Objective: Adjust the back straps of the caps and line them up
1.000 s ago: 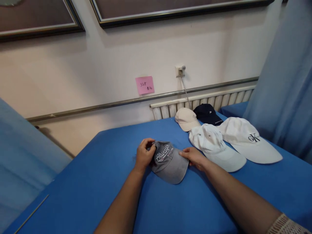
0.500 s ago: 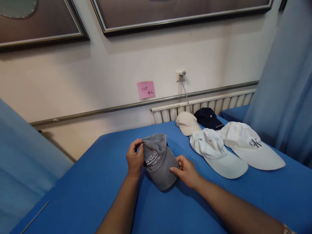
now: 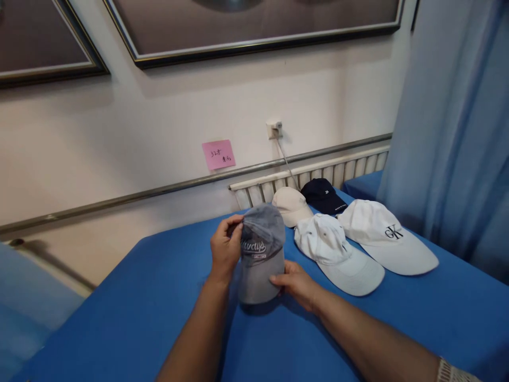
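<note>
Between my hands a grey baseball cap (image 3: 262,233) with white lettering is held up over the blue-covered table (image 3: 167,297), brim pointing down towards me. My left hand (image 3: 226,246) pinches the left side of its crown. My right hand (image 3: 294,284) grips the brim's right edge, thumb on top and fingers underneath. Just to the right lies a pale cap (image 3: 326,241). Behind it sit a cream cap (image 3: 292,204), a navy cap (image 3: 322,195) and a white cap with black letters (image 3: 374,223).
A radiator (image 3: 314,175) and a metal pipe (image 3: 159,188) run along the wall at the back. Blue curtains hang at the right (image 3: 449,127) and the left (image 3: 24,302). A pink note (image 3: 218,155) and a socket with a plug (image 3: 274,130) are on the wall.
The grey cap has been turned more upright and its crown looks fuller. My right hand has shifted lower along the brim. The view has swung to the right.
</note>
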### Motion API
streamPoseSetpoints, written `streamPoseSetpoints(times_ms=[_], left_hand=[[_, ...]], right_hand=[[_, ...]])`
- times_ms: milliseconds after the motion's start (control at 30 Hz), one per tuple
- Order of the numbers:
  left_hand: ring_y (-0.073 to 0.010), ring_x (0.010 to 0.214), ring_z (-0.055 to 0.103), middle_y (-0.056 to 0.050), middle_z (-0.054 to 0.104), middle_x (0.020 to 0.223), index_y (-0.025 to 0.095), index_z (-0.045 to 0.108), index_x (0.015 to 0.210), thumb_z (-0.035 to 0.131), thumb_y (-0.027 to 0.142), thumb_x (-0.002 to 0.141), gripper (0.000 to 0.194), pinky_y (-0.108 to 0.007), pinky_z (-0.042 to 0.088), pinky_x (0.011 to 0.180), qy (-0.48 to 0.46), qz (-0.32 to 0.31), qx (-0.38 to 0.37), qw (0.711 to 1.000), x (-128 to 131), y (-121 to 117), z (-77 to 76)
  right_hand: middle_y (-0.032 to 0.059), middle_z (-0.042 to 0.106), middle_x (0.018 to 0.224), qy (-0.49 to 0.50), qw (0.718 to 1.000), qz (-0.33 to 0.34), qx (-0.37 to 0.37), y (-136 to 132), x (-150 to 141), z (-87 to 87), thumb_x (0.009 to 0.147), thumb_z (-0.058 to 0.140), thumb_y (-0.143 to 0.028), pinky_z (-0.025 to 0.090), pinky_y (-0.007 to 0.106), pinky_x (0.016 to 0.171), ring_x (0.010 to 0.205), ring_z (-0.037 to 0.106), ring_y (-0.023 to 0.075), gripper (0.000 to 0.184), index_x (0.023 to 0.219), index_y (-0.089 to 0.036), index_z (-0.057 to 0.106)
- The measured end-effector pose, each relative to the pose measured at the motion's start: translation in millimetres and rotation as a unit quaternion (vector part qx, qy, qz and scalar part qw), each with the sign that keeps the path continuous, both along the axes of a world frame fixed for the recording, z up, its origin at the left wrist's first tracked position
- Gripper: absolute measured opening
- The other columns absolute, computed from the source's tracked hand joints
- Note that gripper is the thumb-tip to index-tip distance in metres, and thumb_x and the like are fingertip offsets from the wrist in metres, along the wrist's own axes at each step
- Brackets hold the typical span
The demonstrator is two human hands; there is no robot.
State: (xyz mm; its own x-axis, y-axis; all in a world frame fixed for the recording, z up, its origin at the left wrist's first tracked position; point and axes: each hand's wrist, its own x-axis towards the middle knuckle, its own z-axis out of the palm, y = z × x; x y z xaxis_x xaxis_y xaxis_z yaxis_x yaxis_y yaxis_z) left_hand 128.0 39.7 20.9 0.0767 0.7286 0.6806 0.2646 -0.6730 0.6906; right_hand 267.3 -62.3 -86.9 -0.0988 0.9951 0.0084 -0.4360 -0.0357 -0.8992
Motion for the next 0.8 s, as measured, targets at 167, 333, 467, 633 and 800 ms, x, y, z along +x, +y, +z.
streamPoseSetpoints(times_ms=[167,333,467,633,800], left_hand=[[-0.0203,0.09,0.066,-0.004,0.072,0.094,0.02,0.069,0.092,0.06,0.028,0.079,0.017,-0.036,0.052,0.086,0.151,-0.013,-0.057,0.987,-28.6,-14.2,-5.4],[-0.0217,0.086,0.067,-0.005,0.072,0.091,0.02,0.068,0.089,0.059,0.031,0.079,0.017,-0.036,0.054,0.08,0.183,-0.008,-0.13,0.975,-66.2,-27.8,-46.6],[-0.0221,0.096,0.066,-0.007,0.071,0.099,0.019,0.067,0.089,0.059,0.031,0.081,0.016,-0.038,0.051,0.089,0.15,-0.021,-0.086,0.985,-70.1,-44.8,-67.9],[-0.0208,0.098,0.064,-0.007,0.07,0.101,0.02,0.065,0.09,0.056,0.027,0.085,0.013,-0.039,0.049,0.092,0.149,-0.02,-0.032,0.988,-54.6,-42.0,-72.5],[-0.0204,0.098,0.064,-0.007,0.069,0.102,0.02,0.064,0.091,0.055,0.022,0.087,0.01,-0.039,0.05,0.091,0.181,-0.032,-0.01,0.983,-61.1,-32.6,-85.7]], right_hand=[[0.0054,0.068,0.065,-0.09,0.946,0.304,-0.068,-11.7,18.1,12.7,0.067,0.071,-0.056,0.042,0.022,0.044,0.049,0.06,0.0136,0.046,0.081,-0.012,0.068],[0.0062,0.062,0.05,-0.365,0.896,0.245,-0.057,-12.9,37.9,14.5,0.082,0.048,-0.066,0.036,0.024,0.04,0.037,0.053,0.0134,0.059,0.057,-0.015,0.063],[0.0035,0.069,0.069,-0.443,0.864,-0.215,0.104,-2.3,28.8,11.0,0.085,0.056,-0.037,0.044,0.025,0.058,0.06,0.061,0.0156,0.022,0.076,-0.019,0.066],[0.0059,0.072,0.102,-0.532,0.819,-0.162,0.141,32.5,3.2,0.3,0.089,0.047,-0.021,0.046,0.028,0.082,0.092,0.065,0.018,0.025,0.102,-0.02,0.068],[0.0044,0.074,0.086,-0.596,0.787,-0.034,0.157,56.2,-9.8,-11.5,0.076,0.063,-0.021,0.045,0.024,0.07,0.08,0.065,0.0191,0.011,0.082,-0.02,0.073]])
